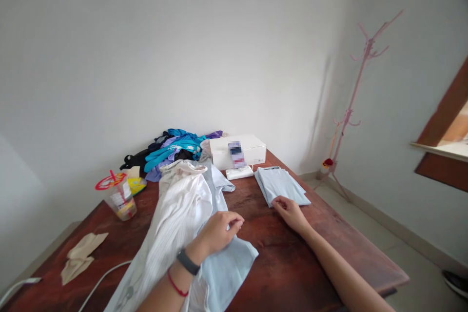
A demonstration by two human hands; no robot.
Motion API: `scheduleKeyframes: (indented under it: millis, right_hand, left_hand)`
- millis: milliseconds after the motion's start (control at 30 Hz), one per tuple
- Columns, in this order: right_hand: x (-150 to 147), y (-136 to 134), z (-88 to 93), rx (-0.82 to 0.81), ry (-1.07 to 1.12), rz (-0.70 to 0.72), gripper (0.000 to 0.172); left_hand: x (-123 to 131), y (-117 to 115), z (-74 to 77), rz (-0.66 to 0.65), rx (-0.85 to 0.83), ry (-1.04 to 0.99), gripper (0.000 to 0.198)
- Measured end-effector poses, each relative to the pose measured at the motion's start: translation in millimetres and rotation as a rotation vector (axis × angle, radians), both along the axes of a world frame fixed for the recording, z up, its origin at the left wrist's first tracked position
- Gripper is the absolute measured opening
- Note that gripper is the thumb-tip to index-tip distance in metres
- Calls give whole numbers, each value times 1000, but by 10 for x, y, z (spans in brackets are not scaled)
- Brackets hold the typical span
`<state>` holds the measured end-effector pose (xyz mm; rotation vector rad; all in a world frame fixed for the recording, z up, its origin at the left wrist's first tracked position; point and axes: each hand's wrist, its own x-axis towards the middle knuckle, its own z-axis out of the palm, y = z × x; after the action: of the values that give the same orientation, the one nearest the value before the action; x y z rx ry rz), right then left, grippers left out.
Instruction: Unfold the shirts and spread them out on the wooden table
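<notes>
Landmark: one white box [252,153], set at the far side of a dark reddish-brown wooden table [285,258]. All places below I give from the box.

Item: folded cloth [280,183], pale blue, laid flat to the right of the box and nearer to me.
Item: right hand [290,210], at the near edge of the folded cloth. Fingers curled in; I cannot tell from my station whether they pinch the fabric or only rest against it.

Item: white garment [179,204], finely ribbed, spread lengthwise from just left of the box to the near side of the table.
Item: blue garment [234,263], pale, partly beneath the white garment, its near end lying loose well in front of the box.
Item: left hand [221,229], over the blue garment, in front of the box. Thumb and fingers bent toward one another; I cannot tell whether they meet or hold any cloth. On the wrist, a dark wristband [188,262] and a red bracelet [177,283].

Item: clothes pile [171,148], blue, purple and black, heaped left of the box.
Item: small white block [239,173], directly before the box.
Item: clear cup [122,200] with a red straw, left of the box and nearer; a yellow packet [136,185] just beside it.
Item: beige napkin [84,256], crumpled, far left of the box and nearer.
Item: pink coat rack [356,83], standing on the floor, well right of the box.
</notes>
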<state>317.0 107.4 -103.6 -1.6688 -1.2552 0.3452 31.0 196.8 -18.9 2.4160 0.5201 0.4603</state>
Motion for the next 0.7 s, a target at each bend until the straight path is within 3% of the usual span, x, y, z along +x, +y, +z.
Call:
scheduleKeyframes:
  millis: [200, 433, 700]
  right_hand:
    - [45, 35, -76, -18, 27, -7, 41]
    - [39, 27, -114, -15, 20, 0, 45]
    - [-34, -36, -52, 0, -33, -6, 47]
  left_hand:
    - [-62, 60, -35, -4, 27, -28, 25]
    - [-58, 111, -211, 14, 44, -36, 24]
    - [-55, 143, -298, 35, 32, -57, 25]
